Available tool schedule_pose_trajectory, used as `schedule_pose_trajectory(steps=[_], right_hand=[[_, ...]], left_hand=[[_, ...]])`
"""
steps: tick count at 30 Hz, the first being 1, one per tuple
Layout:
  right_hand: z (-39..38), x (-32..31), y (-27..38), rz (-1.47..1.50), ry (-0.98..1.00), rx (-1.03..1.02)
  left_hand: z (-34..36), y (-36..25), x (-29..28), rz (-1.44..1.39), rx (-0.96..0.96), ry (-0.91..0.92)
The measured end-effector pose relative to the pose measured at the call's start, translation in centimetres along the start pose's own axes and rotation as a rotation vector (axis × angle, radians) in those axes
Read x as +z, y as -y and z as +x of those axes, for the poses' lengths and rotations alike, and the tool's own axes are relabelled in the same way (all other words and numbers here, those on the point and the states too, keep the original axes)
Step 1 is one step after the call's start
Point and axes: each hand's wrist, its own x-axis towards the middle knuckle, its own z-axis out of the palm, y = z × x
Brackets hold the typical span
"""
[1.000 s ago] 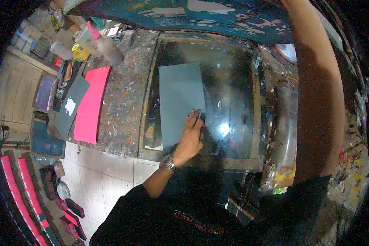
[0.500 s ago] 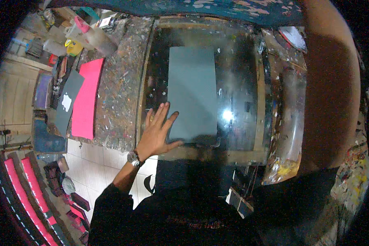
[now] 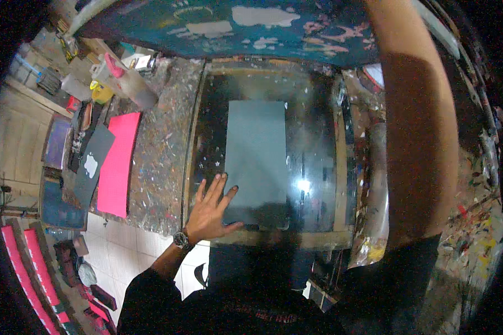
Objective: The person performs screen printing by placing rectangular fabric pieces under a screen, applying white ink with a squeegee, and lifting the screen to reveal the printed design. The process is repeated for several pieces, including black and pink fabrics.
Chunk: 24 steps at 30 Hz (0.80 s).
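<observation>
A dark grey rectangular sheet (image 3: 256, 151) lies on a glossy, paint-flecked glass bed (image 3: 313, 145) inside a wooden frame. My left hand (image 3: 209, 209) rests at the sheet's lower left edge with its fingers spread, a watch on the wrist and nothing gripped. Beyond the sheet, a blue printing screen (image 3: 179, 33) with pale blotches and shapes stands raised. My right forearm stretches up the right side past the top edge, next to the screen's right end. The right hand itself lies outside the picture.
On the left of the speckled table (image 3: 165, 156), a pink sheet (image 3: 117, 167) lies partly under a dark sheet with a white emblem (image 3: 94, 162). Behind them stand a cloudy bottle (image 3: 137, 89) and a yellow container (image 3: 100, 92). Pink-and-dark strips (image 3: 28, 279) lie lower left.
The view has tilted up, so the bed, sheets and bottles sit lower in the picture. More of the raised blue screen shows. My left hand stays by the grey sheet's edge.
</observation>
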Motion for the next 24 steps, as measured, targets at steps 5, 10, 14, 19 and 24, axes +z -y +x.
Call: schedule_pose_trajectory(steps=[5, 10, 14, 19, 24], right_hand=[[-1.8, -2.9, 0.4, -0.011, 0.059, 0.131], [-3.7, -3.5, 3.8, -0.017, 0.231, 0.217], [-8.3, -0.7, 4.3, -0.169, 0.063, 0.113], [-21.8, 3.1, 9.0, -0.198, -0.135, -0.072], [-31.3, 9.9, 8.6, 0.102, 0.626, 0.088]], left_hand=[[1.1, -0.3, 0.1, 0.015, 0.038, -0.003], [-0.6, 0.0, 0.3, 0.035, 0.010, -0.033], [-0.6, -0.9, -0.9, -0.265, -0.025, -0.211], [0.3, -3.5, -8.8, -1.357, -0.236, -0.927], [-3.4, -1.6, -0.8, -1.396, -0.639, -0.776]])
